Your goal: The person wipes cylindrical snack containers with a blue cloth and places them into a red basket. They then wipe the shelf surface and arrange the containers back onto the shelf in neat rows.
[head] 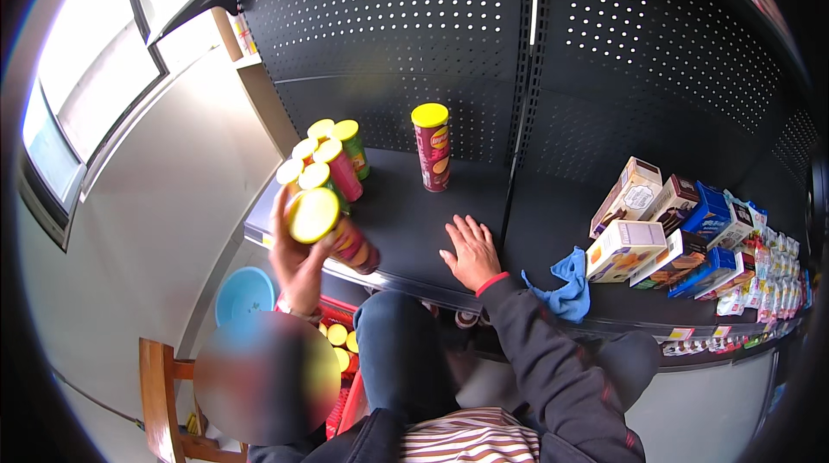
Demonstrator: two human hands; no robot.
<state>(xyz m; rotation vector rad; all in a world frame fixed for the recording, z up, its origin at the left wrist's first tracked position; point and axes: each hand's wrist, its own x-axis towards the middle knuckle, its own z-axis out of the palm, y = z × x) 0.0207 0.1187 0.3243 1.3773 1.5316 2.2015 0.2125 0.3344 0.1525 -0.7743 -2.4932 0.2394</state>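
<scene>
My left hand is wrapped around a chip canister with a yellow lid and a dark red body, tilted over the shelf's front edge. Just behind it, several upright canisters with yellow lids, green and pink among them, stand in a cluster at the shelf's left end. A single maroon Lay's canister stands apart near the back panel. With nothing in it, my right hand lies palm down, fingers spread, on the dark shelf.
To the right are a crumpled blue cloth, snack boxes and rows of small packets. Below at left, a red crate holds more yellow-lidded canisters, near a blue basin and a wooden chair. A perforated panel backs the shelf.
</scene>
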